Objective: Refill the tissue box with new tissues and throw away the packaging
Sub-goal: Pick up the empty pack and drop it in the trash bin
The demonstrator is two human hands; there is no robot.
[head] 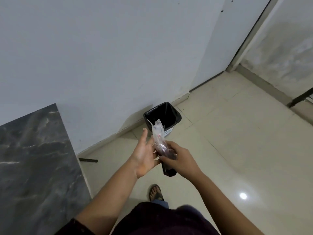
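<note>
Two hands meet over the tile floor [220, 126]: the right hand [177, 160] is closed around the lower end of a crumpled clear plastic wrapper [158, 138], the left hand [145, 151] open and flat beside it, fingers spread, gripping nothing. The wrapper is short of the black-lined bin [162, 116] by the wall [84, 56], its loose top only overlapping the bin's near rim in this view. Risk as judged: the light film, if released from here, likely drifts and lands on the floor in front of the bin, or clings to the fingers; tissue box not in view.
</note>
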